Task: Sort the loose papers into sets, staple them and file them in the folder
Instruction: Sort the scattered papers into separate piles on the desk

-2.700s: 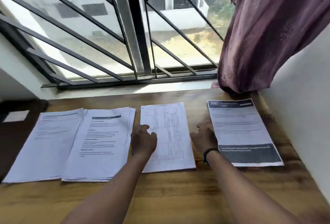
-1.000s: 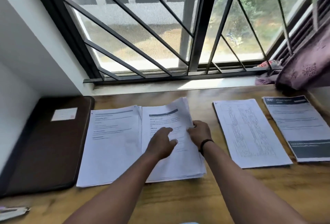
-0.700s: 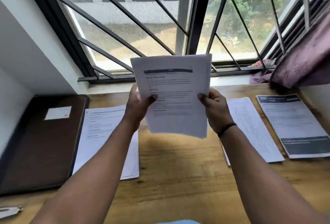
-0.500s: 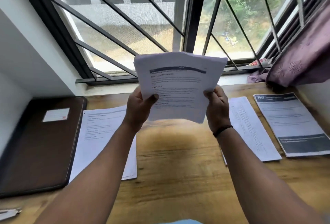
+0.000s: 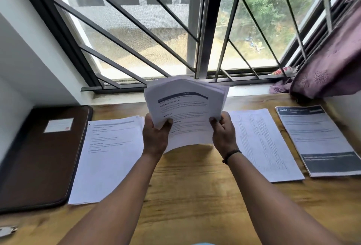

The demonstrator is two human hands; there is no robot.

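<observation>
Rightmost sheet, dark header band: "3087"
Other papers and folder label: print too blurred to read

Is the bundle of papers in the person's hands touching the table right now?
Apart. The head view shows the bundle held up by both hands, with bare wooden table and a shadow showing below its bottom edge.

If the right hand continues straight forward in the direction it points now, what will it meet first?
The right hand, gripping the held stack of papers with the left hand, points toward the window. It would probably reach the window sill and then the grille; depth is unclear.
</observation>
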